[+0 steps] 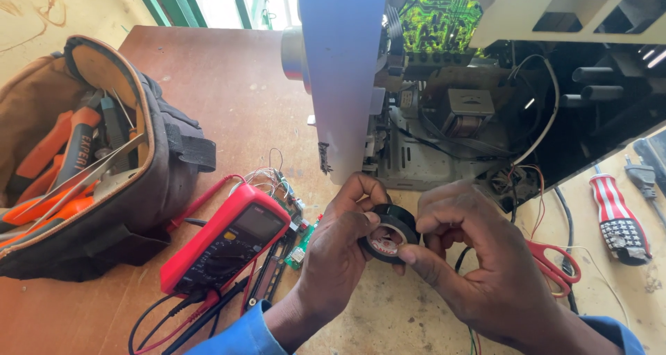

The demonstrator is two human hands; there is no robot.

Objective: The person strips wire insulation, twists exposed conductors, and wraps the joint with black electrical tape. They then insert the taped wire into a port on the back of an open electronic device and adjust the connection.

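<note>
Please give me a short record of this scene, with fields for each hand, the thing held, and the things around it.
left hand: grips the tape roll from the left
right hand: fingers on the roll's right edge
held thing: black tape roll
left of hands: red multimeter, open tool bag
behind: opened appliance
right: red scissors, striped screwdriver

Left hand (340, 247) and right hand (479, 258) close together, fingers curled, pinching.

An electronics repair workshop is shown: an opened appliance (485, 98), a multimeter (225, 247) and a tool bag (90, 161) on the bench (229, 91).
</note>
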